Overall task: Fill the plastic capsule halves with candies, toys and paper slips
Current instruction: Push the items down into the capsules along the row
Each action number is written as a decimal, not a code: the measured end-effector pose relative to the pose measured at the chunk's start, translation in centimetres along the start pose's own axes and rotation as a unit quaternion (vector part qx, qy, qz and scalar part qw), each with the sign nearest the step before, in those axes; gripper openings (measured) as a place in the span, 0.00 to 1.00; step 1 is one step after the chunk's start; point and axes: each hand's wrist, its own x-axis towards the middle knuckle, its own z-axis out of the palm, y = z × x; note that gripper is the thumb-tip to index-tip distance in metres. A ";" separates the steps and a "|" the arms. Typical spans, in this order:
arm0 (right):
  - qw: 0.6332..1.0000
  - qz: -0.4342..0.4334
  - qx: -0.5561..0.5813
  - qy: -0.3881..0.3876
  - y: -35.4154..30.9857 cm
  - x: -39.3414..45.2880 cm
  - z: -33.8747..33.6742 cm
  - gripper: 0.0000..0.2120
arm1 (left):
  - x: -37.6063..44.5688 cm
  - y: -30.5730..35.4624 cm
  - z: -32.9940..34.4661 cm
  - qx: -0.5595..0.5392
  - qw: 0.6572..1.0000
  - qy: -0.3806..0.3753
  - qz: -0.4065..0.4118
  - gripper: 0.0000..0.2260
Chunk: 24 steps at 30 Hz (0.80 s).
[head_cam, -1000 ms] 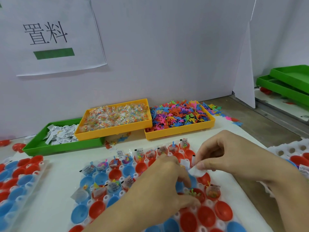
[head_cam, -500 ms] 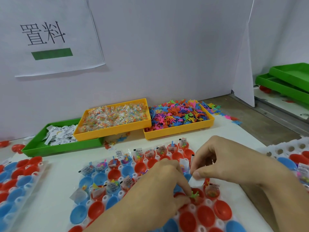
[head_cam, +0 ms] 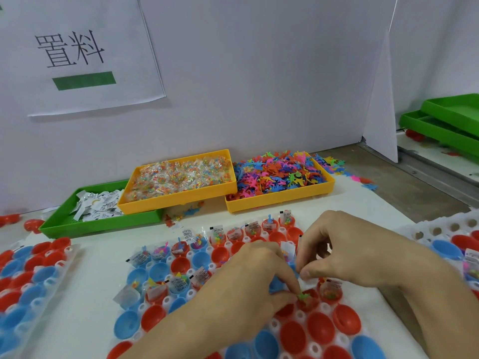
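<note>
The left hand [head_cam: 248,288] pinches a little green toy [head_cam: 303,297] with its fingers [head_cam: 290,281] and holds it right at the mouth of a red capsule half [head_cam: 308,303]. The right hand [head_cam: 347,255] is just beside it, its fingers [head_cam: 307,273] curled and pinched together — I cannot tell if they hold anything.

That red half sits in the white holder tray [head_cam: 300,316] with many more red and blue halves. The far rows already have toys, candy and paper in them. The near rows look empty.

To do this step well, I think the toy should go down flat into the cup so nothing pokes out over the edge. The cup next to it [head_cam: 330,294] is full, so the fingers should not bump it.

Further back on the table [head_cam: 85,294] stand three trays — a green tray [head_cam: 64,224] with paper slips [head_cam: 98,206], a yellow tray [head_cam: 176,200] with candy bags [head_cam: 181,177] and another yellow tray [head_cam: 280,200] with colourful toys [head_cam: 280,174].
</note>
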 end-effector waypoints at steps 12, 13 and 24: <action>0.999 0.029 -0.010 -0.012 -0.6 0.0 0.2 0.08 | -0.2 0.0 -0.6 -0.019 0.999 0.030 0.005 0.02; 0.999 0.032 -0.013 -0.009 -0.5 0.0 0.1 0.08 | -0.3 0.0 -0.8 -0.020 0.999 0.036 0.008 0.02; 0.999 0.029 -0.033 -0.010 -0.5 0.0 0.3 0.09 | -1.3 -4.6 -6.9 0.017 0.974 0.192 -0.118 0.04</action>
